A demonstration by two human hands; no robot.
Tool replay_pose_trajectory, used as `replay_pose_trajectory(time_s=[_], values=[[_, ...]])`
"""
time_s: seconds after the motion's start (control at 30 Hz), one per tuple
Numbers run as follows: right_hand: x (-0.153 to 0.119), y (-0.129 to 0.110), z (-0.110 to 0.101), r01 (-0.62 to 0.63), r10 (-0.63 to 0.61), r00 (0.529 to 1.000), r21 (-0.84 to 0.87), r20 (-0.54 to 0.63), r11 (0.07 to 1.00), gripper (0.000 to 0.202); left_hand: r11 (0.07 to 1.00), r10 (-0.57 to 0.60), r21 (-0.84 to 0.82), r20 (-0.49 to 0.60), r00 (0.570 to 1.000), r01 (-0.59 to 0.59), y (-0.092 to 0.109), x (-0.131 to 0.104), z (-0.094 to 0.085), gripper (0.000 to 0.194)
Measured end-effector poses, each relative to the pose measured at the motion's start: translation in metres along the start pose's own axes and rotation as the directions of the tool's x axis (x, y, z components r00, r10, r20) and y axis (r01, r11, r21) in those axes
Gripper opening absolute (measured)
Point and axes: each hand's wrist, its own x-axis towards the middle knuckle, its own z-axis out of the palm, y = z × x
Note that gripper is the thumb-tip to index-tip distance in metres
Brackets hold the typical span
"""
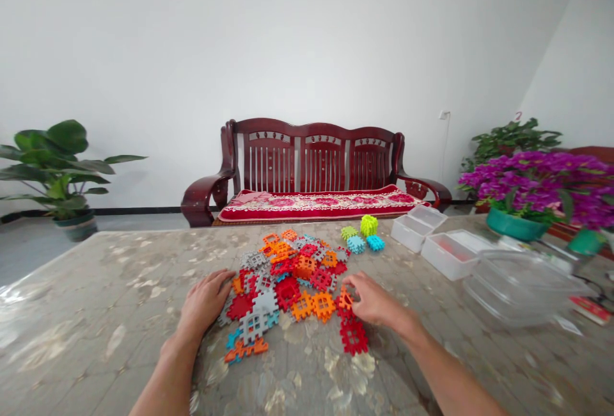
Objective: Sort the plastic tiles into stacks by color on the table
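Note:
A heap of interlocking plastic building tiles (288, 269) in red, orange, grey and blue lies spread on the table between my hands. My left hand (206, 301) rests along the heap's left edge, its fingers stretched out and holding nothing. On the right side, my right hand (371, 297) has its fingers curled in a pinch at a small orange tile (345, 298), over some red tiles. A red window-patterned tile (354, 336) lies just below that hand. Near the front, a grey window tile (253, 326) and an orange strip-like tile (245, 350) overlap blue ones.
Several small green and blue cube-like blocks (369, 226) stand behind the heap. Clear plastic boxes (451, 262) and a clear lidded container (522, 291) sit to the right, near purple flowers (522, 179) in a green pot. Beyond the patterned table (119, 301) stands a wooden bench (316, 153).

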Motion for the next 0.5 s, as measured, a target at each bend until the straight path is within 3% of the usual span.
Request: replay_pose_trajectory(time_s=[0.27,0.5], values=[[0.0,-0.034,0.009,-0.086,0.096,0.995,-0.223,0.032,0.971,0.051,1.0,0.005,-0.023,-0.01,1.0,-0.005,-0.003,0.001,0.003,0.045],[0.008,-0.031,0.003,-0.102,0.112,0.994,-0.321,0.014,0.942,0.044,0.999,0.01,-0.032,-0.022,1.0,-0.011,-0.007,0.002,0.008,0.046]])
